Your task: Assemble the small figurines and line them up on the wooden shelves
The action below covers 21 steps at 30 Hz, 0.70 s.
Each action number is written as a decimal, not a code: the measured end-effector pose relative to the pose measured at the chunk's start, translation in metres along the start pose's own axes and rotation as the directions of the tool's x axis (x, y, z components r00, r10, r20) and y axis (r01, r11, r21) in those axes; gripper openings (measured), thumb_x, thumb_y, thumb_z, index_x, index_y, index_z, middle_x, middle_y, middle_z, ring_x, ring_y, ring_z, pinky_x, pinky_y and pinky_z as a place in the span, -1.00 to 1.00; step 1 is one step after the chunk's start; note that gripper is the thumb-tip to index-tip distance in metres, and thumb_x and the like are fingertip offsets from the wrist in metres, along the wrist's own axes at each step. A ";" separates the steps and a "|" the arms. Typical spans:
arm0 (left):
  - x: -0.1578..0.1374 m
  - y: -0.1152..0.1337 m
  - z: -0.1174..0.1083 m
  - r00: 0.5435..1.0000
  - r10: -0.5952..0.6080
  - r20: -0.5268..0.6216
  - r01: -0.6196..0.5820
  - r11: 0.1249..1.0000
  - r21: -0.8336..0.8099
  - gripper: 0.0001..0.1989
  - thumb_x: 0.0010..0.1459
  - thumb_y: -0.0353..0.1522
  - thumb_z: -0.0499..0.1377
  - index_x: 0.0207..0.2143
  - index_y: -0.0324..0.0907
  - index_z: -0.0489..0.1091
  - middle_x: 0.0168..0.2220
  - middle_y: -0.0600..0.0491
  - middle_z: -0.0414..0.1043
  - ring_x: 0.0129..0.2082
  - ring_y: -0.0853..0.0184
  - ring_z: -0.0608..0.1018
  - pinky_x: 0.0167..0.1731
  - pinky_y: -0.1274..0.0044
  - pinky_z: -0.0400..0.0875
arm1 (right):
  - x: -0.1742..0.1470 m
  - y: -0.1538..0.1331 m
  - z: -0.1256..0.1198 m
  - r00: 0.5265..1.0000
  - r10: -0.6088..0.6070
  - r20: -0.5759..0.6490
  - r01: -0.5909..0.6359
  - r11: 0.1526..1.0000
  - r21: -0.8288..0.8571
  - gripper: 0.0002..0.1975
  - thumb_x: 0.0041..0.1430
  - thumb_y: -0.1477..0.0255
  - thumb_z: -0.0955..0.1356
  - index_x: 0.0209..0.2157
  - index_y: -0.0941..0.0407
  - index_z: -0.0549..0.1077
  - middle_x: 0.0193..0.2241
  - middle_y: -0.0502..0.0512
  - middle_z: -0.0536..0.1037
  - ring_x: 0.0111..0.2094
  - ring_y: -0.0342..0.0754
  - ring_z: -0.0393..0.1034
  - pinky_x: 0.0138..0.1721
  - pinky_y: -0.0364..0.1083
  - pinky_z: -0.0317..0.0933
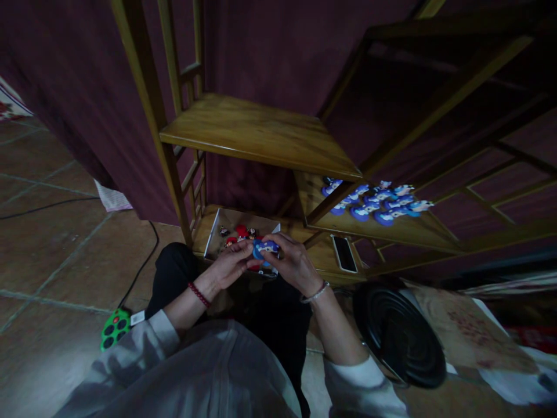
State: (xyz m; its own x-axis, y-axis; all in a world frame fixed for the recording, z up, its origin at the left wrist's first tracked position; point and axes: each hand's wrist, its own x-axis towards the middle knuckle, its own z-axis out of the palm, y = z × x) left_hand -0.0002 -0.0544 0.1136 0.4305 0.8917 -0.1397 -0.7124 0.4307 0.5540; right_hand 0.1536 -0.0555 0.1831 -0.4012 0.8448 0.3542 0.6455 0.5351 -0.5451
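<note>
Between my two hands is a small blue and purple figurine (266, 248) on a round blue base. My left hand (232, 264) pinches the base side. Fingers of my right hand (295, 262) close around the figurine's other end. Just beneath and behind the hands lies an open shallow box (212, 237) with several small red and dark figurines (242, 231) in it; my hands hide part of its contents. On the raised shelf to the right, several similar blue and white figurines (383, 204) are grouped, some partly behind a wooden post.
A wooden shelf unit (261, 136) with posts and slanted bars surrounds the box. A phone (344, 253) lies on the lower board at right. A black ribbed round object (400, 337) stands on the floor at right. A green object with black circles (115, 330) and a cable lie at left.
</note>
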 end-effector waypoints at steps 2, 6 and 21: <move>0.000 0.001 0.000 1.000 0.002 0.002 -0.002 1.000 0.008 -0.85 -0.05 -0.43 0.25 -0.34 -0.26 0.45 -0.32 0.03 0.47 -0.30 0.38 0.49 -0.22 0.47 0.40 | 0.000 0.001 0.000 1.000 -0.017 0.002 0.017 1.000 0.005 -0.86 0.06 0.47 0.30 -0.28 0.08 0.40 -0.37 0.03 0.46 -0.35 -0.11 0.37 -0.31 -0.15 0.23; -0.001 0.002 0.000 1.000 0.002 0.015 -0.002 1.000 0.027 -0.83 -0.05 -0.41 0.26 -0.34 -0.28 0.46 -0.32 0.02 0.47 -0.31 0.38 0.49 -0.22 0.50 0.38 | -0.003 0.002 0.004 0.999 -0.040 -0.016 0.040 0.999 -0.002 -0.86 0.07 0.46 0.30 -0.27 0.07 0.39 -0.37 0.03 0.45 -0.33 -0.10 0.37 -0.30 -0.14 0.24; 0.000 0.001 0.008 0.999 -0.001 -0.032 -0.002 0.997 -0.080 -0.90 -0.01 -0.46 0.21 -0.37 -0.27 0.46 -0.30 0.03 0.48 -0.27 0.37 0.49 -0.12 0.43 0.37 | -0.005 0.006 0.012 0.990 0.114 -0.086 -0.113 0.993 0.017 -0.68 0.06 0.43 0.30 -0.09 0.06 0.34 -0.22 0.09 0.48 -0.30 -0.08 0.41 -0.24 -0.09 0.31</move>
State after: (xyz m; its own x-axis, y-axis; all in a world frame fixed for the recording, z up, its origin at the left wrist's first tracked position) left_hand 0.0035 -0.0552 0.1208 0.4127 0.8955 -0.1665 -0.7555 0.4387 0.4866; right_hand 0.1520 -0.0566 0.1694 -0.2674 0.8961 0.3543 0.6756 0.4365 -0.5941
